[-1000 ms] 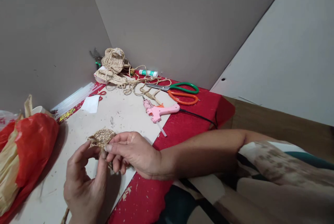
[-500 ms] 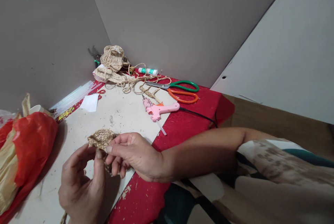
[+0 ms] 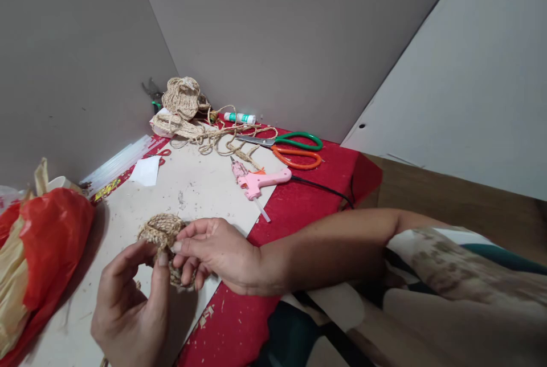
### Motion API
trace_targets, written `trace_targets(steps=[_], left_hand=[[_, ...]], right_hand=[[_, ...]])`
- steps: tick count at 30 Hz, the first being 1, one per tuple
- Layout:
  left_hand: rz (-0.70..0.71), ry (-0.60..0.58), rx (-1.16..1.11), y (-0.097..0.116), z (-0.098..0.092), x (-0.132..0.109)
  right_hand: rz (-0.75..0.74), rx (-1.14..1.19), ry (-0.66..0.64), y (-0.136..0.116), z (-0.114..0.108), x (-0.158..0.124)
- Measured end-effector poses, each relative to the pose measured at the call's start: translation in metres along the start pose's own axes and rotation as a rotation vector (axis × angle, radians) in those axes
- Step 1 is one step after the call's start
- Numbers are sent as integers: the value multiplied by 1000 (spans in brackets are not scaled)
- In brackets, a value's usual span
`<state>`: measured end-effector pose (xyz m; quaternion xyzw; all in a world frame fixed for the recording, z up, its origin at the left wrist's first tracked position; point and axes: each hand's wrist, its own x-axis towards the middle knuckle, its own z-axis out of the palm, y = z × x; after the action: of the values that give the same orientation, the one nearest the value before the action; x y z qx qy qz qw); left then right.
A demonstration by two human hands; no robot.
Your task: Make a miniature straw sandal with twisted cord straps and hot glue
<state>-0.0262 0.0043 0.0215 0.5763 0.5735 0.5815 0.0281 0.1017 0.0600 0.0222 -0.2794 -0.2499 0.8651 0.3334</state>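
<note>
Between my two hands is a small piece made of coiled straw-coloured braided cord (image 3: 160, 224), held above the white board. My left hand (image 3: 132, 298) pinches its near edge between thumb and forefinger. From the right, my right hand (image 3: 217, 256) grips its side with thumb and fingertips. Part of the cord piece is hidden behind the fingers, and more of it shows below them. A bit of cord (image 3: 103, 361) shows under my left wrist. A pink hot glue gun (image 3: 258, 182) lies beyond my right hand, a clear glue stick poking from its back end.
Scissors (image 3: 299, 150) with green and orange handles lie behind the glue gun. Loose braided cord (image 3: 205, 136), a scalloped cord piece (image 3: 182, 96), a glue tube (image 3: 239, 118) and pruners (image 3: 152, 90) are at the back. Clear glue sticks (image 3: 122, 159) and a red plastic bag (image 3: 57, 230) stand left.
The cord piece has tilted slightly in my hands, so more of its top and lower part shows. Both hands keep their pinch, and the whole view has shifted slightly.
</note>
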Motion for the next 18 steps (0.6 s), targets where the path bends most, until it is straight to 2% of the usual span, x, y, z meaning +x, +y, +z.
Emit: trace_targets(steps=[4, 7, 9, 12, 14, 16, 18], left_hand=[[84, -20, 191, -1, -4, -3], [144, -25, 306, -3, -7, -4], [223, -40, 354, -6, -8, -3], [332, -79, 354, -10, -9, -2], [328, -130, 305, -9, -11, -1], [261, -159, 257, -6, -13, 0], [177, -86, 184, -2, -16, 4]], right_hand=[[7, -17, 14, -3, 2, -2], [-32, -19, -35, -5, 2, -4], [-78, -26, -60, -5, 1, -5], [-87, -45, -25, -5, 0, -5], [-56, -42, -7, -5, 0, -4], [-49, -19, -15, -5, 0, -4], [-70, 6, -20, -4, 0, -4]])
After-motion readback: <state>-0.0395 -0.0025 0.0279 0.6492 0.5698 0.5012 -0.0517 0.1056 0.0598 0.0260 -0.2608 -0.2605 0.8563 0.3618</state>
